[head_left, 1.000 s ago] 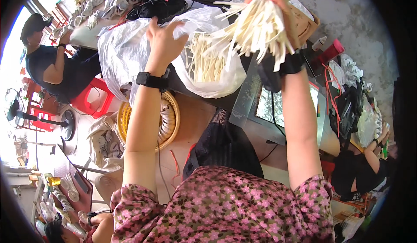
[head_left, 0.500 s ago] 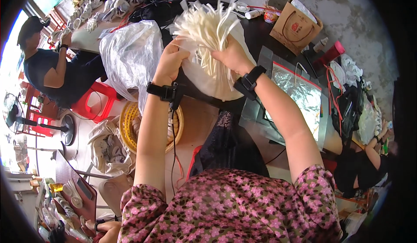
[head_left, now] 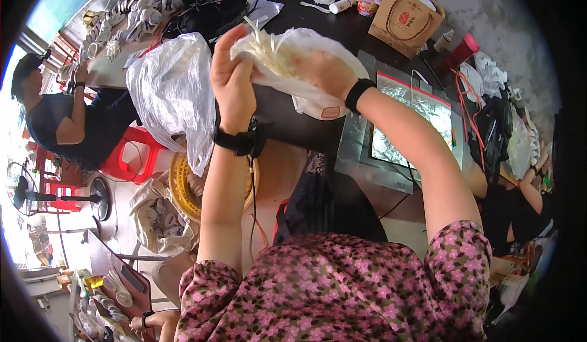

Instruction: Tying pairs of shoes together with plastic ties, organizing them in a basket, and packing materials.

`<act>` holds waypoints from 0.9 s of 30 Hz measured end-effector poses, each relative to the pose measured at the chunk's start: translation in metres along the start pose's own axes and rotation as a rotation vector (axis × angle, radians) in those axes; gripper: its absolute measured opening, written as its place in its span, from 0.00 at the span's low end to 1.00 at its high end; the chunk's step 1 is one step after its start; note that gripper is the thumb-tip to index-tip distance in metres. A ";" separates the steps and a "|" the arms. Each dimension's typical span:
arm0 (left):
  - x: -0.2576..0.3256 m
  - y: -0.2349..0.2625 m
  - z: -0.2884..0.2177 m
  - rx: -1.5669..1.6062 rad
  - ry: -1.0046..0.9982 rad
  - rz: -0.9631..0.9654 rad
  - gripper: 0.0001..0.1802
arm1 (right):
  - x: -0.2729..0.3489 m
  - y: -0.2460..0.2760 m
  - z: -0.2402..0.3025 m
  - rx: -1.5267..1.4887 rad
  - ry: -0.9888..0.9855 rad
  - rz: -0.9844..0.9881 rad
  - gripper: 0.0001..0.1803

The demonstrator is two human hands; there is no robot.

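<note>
Over the dark table, my left hand [head_left: 235, 88] grips the left edge of a white plastic bag [head_left: 315, 39], thumb against it and index finger stretched up. Inside the bag's mouth lies a bundle of thin cream strips [head_left: 273, 53], mostly covered by the plastic. My right hand [head_left: 327, 73] is at the bag's right side, by the strips. Motion smears its fingers, so I cannot see whether they hold anything. Both wrists wear black bands.
Left of my hands hangs a clear plastic bag [head_left: 174, 82]. Below it stands a yellow basket [head_left: 180, 183], beside a cloth sack [head_left: 143, 216]. At right are a silver sheet [head_left: 406, 122] and a brown paper bag [head_left: 397, 21]. A person [head_left: 58, 106] sits at far left, near a red stool [head_left: 131, 152].
The strips, earlier held up between both hands, have gone down into the white bag. My left hand has opened upward onto the bag's edge; my right hand has shifted slightly right.
</note>
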State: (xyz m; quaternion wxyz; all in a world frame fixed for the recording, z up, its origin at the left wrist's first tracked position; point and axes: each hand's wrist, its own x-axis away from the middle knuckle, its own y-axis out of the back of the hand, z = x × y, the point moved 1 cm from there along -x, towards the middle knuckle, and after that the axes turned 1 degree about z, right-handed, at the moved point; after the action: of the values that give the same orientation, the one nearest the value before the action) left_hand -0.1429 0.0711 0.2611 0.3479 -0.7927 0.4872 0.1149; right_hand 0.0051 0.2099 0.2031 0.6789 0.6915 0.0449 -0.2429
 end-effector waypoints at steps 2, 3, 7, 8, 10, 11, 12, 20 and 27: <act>-0.001 0.014 0.002 -0.187 0.119 -0.054 0.24 | 0.012 0.003 -0.016 0.017 -0.116 -0.082 0.15; -0.004 0.023 0.007 -0.315 0.260 -0.156 0.22 | 0.015 0.011 -0.013 0.047 -0.218 -0.089 0.17; -0.036 0.071 0.055 -0.580 0.276 -0.368 0.16 | 0.028 0.008 -0.002 0.115 -0.222 -0.027 0.21; -0.045 0.080 0.069 -0.823 0.312 -0.354 0.15 | 0.032 0.009 0.005 0.108 -0.184 -0.015 0.22; -0.057 0.083 0.083 -1.067 0.351 -0.327 0.15 | 0.034 0.010 0.004 0.091 -0.213 0.001 0.24; -0.059 0.084 0.091 -0.763 0.576 -0.092 0.15 | 0.035 0.009 0.002 0.112 -0.207 -0.007 0.25; -0.060 0.077 0.096 -0.440 0.782 0.148 0.16 | 0.038 0.008 -0.001 0.134 -0.208 -0.014 0.25; -0.113 0.034 0.040 -0.280 0.540 0.378 0.07 | 0.036 0.007 0.009 0.340 -0.041 0.079 0.15; -0.120 -0.063 -0.077 0.621 0.605 0.773 0.18 | -0.016 0.010 -0.078 -0.378 -0.523 0.264 0.17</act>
State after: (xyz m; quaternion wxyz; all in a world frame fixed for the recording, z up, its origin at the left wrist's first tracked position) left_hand -0.1612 0.1209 0.4082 0.3424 -0.4157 0.8298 -0.1464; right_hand 0.0168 0.2885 0.2152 0.8089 0.4678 -0.1763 -0.3094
